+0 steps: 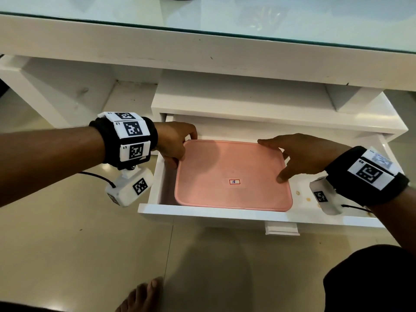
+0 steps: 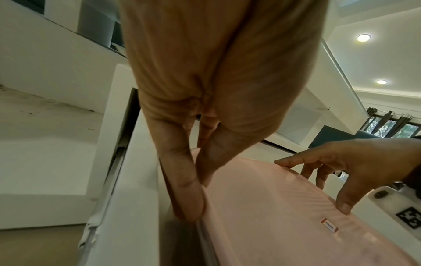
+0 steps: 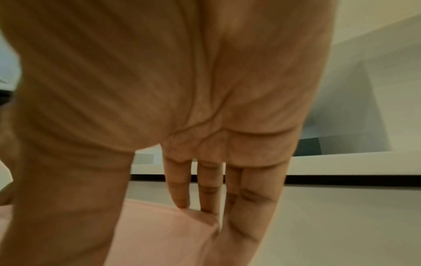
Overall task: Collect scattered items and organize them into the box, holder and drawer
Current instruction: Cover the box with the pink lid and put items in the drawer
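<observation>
A flat pink box (image 1: 231,172) with a closed lid and a small red-framed label (image 1: 234,181) lies inside the open white drawer (image 1: 202,216). My left hand (image 1: 177,143) grips its left edge, with fingers pinching the rim (image 2: 198,180) beside the drawer's side wall (image 2: 136,198). My right hand (image 1: 299,154) holds the right edge. Its index finger lies on the far corner, its thumb on the lid, and the other fingers (image 3: 205,198) reach down the side of the pink box (image 3: 159,234). The box's contents are hidden.
The drawer sticks out from a white table with a glass top (image 1: 202,41). A few crumbs (image 1: 299,192) lie on the drawer floor right of the box. The drawer's handle (image 1: 281,229) faces me. My bare foot (image 1: 144,293) stands on the tiled floor.
</observation>
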The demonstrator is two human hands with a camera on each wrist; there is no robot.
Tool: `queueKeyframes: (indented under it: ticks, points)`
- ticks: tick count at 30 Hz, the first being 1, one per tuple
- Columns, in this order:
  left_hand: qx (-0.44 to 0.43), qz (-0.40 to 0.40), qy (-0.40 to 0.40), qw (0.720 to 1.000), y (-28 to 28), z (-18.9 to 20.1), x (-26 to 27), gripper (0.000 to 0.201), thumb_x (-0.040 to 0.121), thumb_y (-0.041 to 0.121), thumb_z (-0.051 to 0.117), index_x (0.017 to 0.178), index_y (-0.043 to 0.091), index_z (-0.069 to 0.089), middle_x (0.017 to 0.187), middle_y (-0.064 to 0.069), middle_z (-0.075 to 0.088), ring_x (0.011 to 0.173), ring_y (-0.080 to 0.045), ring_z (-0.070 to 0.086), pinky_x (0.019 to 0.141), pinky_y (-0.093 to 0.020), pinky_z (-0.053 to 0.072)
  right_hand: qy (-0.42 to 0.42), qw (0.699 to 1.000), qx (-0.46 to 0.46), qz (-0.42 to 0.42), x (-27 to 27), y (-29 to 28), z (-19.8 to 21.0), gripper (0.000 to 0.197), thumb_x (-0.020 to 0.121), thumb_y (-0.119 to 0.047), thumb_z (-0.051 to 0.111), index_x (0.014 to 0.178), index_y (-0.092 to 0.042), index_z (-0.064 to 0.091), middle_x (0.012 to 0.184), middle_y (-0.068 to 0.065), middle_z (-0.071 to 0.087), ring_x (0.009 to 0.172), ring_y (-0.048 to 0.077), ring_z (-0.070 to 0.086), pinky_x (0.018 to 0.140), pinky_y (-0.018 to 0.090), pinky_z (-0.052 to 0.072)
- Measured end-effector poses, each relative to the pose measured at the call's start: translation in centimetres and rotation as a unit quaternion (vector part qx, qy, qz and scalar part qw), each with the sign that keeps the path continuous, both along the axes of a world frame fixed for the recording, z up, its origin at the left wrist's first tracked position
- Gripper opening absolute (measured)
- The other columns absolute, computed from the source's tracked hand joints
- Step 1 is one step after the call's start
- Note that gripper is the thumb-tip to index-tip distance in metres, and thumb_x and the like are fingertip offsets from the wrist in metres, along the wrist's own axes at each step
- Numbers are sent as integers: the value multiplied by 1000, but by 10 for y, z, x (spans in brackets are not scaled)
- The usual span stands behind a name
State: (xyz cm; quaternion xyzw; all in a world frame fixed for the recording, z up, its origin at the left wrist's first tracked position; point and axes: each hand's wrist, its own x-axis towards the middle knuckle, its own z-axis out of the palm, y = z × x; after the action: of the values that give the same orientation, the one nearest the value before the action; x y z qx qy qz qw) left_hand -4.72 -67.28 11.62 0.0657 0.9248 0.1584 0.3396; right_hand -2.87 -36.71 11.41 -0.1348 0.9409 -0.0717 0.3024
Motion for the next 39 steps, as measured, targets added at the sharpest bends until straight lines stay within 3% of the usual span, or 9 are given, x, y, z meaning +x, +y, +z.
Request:
queueKeyframes:
  ticks: [5,9,14,18,21,25,30,34,39]
  points:
    - [-20,-17,21,999,5,-1,0,54,81,1,67,127,23,47,111,-2,56,81,-18,65,70,-34,60,1,1000,10,-17,-1,1,-2,105,66,-32,89,152,-35,28,145,-8,45,117,16,54,72,15,38]
    - [-62,-66,43,995,9,-4,4,57,80,1,63,130,19,43,95,0,56,76,-17,59,56,-29,52,-14,999,32,-14,-1,1,-3,108,71,-38,85,155,-32,18,151,-4,39,124,19,49,87,19,39]
    - [-47,-62,66,995,7,-2,3,66,82,1,61,141,20,41,132,-3,50,105,-22,55,75,-29,55,-25,998,51,-18,-1,5,-3,109,76,-49,78,156,-33,6,154,-5,36,124,19,49,107,29,33]
    - [-47,-74,126,988,4,2,3,68,85,4,61,147,17,36,147,-5,42,129,-23,45,98,-27,43,12,996,86,-18,-6,5,1,104,72,-62,74,154,-27,20,136,-6,55,117,18,52,100,31,40]
    - [-32,-66,121,990,0,4,11,76,84,18,71,149,16,31,150,-5,40,131,-23,44,103,-27,38,61,992,111,5,-3,2,6,96,71,-67,71,150,-28,32,128,-7,60,113,19,54,92,30,43]
    - [-22,-76,-9,997,-9,5,16,124,63,37,89,154,21,6,146,-1,42,111,-16,48,96,-27,42,64,987,131,73,5,-6,13,92,80,-60,67,152,-22,24,151,-1,37,125,20,48,103,31,41]
    - [-90,-130,17,987,-2,0,21,142,54,44,91,152,11,-6,130,-5,49,98,-18,49,81,-24,45,-46,977,181,102,7,-17,21,138,61,-69,77,152,-30,-19,163,-3,-17,143,22,31,111,32,33]
    - [-113,-126,28,985,5,-1,23,143,52,45,92,152,10,-5,133,-6,45,115,-24,51,89,-27,46,-54,970,206,120,8,-21,21,146,56,-76,75,148,-31,-28,159,-3,-28,135,20,43,101,31,41]
    - [-119,-132,30,984,6,-6,25,145,51,45,92,152,9,-6,133,-8,44,114,-25,52,92,-29,49,-52,970,198,134,9,-17,14,149,52,-82,71,149,-25,-27,158,1,-31,147,22,23,108,33,36]
